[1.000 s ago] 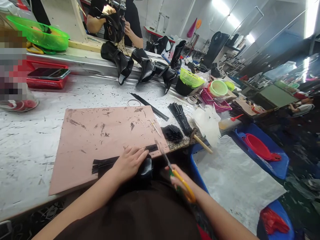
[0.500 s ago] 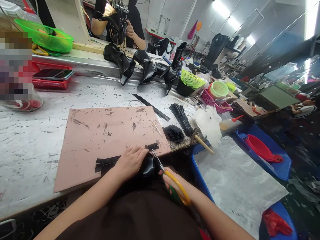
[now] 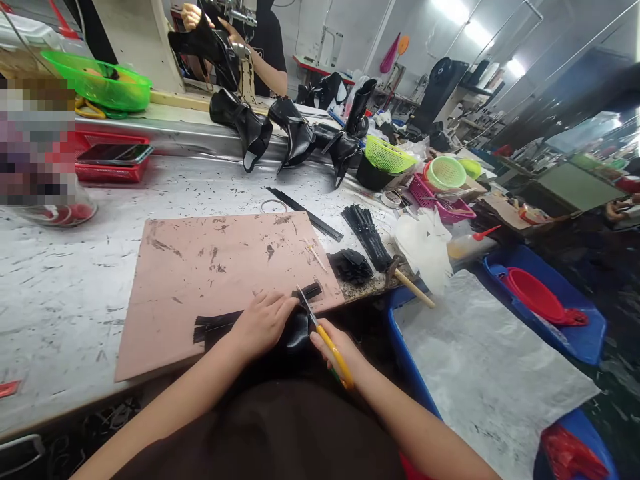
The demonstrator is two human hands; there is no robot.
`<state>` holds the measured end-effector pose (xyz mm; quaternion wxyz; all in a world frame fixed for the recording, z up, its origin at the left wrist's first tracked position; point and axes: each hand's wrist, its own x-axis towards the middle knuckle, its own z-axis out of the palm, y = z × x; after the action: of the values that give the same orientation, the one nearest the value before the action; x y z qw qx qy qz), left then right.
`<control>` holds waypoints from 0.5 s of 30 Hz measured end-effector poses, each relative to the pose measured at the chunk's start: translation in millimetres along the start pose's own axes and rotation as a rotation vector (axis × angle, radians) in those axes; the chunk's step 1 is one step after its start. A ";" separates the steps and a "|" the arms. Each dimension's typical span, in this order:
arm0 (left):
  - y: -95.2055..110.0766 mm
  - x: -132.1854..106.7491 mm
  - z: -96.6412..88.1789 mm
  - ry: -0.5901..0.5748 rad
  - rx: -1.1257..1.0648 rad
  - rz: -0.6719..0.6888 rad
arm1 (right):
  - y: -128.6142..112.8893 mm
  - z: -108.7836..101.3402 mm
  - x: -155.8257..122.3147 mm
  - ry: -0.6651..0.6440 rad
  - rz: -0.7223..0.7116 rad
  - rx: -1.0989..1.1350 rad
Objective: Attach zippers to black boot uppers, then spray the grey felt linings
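Observation:
My left hand lies flat on a black zipper strip at the near edge of a pink cutting board, pressing it onto a shiny black boot piece. My right hand grips yellow-handled scissors; their blades reach the strip just right of my left fingertips. The strip's free end sticks out past the blades.
On the bench lie a bundle of black zippers, a pile of black scraps, a hammer and white plastic. Black boots line the conveyor. A co-worker's hands hold a boot at a machine. Blue crates stand right.
My right hand has brought the scissors left and up to the zipper strip beside my left fingertips. My left hand has stayed put. The co-worker has lifted a boot.

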<state>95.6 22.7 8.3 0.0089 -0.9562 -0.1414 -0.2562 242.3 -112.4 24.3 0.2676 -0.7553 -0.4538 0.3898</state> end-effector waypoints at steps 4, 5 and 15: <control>-0.2 -0.3 0.7 0.005 0.003 0.013 | 2.7 1.2 -6.0 0.060 -0.048 0.100; -0.4 -0.4 0.9 0.011 0.005 0.013 | 4.4 1.5 -7.6 0.071 -0.049 0.120; -1.1 -1.0 -1.0 0.002 -0.014 0.000 | -4.0 -108.2 15.3 0.532 0.069 -0.315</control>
<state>93.9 23.4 8.6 0.0026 -0.9560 -0.1397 -0.2579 334.7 -102.4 81.8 0.2431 -0.8779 -0.3969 0.1123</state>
